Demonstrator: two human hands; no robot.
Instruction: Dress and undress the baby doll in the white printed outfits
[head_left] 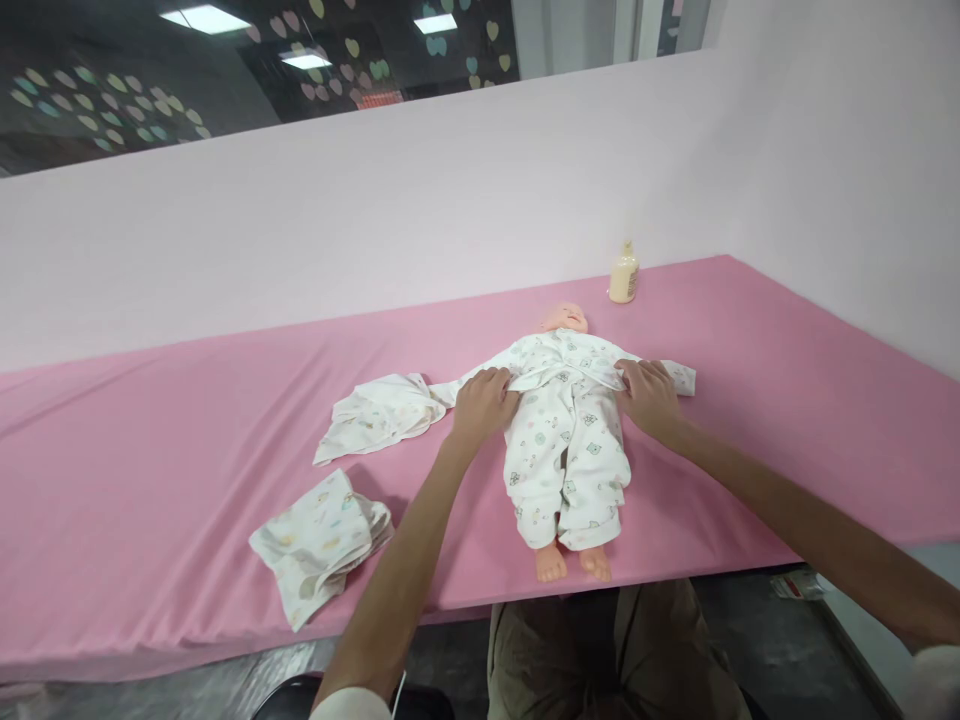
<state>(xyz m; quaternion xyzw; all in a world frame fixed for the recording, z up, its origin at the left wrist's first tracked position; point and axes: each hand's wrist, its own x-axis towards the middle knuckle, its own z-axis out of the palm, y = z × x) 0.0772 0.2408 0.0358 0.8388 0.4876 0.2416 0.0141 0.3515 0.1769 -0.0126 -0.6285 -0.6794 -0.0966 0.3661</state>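
Note:
A baby doll [566, 318] lies on its back, its head away from me and its bare feet at the table's near edge. It wears a white printed baby top [562, 350] with long sleeves and matching pants [568, 460]. My left hand [486, 402] grips the top's lower hem on the left side, fingers curled over the cloth. On the opposite side, my right hand [649, 396] pinches the same hem near the doll's waist. The doll's arms do not show; the sleeves spread out to both sides.
A crumpled white printed cloth [379, 415] touches the left sleeve's end. Nearer me lies a folded printed cloth [322, 540]. A pump bottle [623, 273] stands by the wall at the back. The pink-covered table [150, 460] meets white walls behind and at right.

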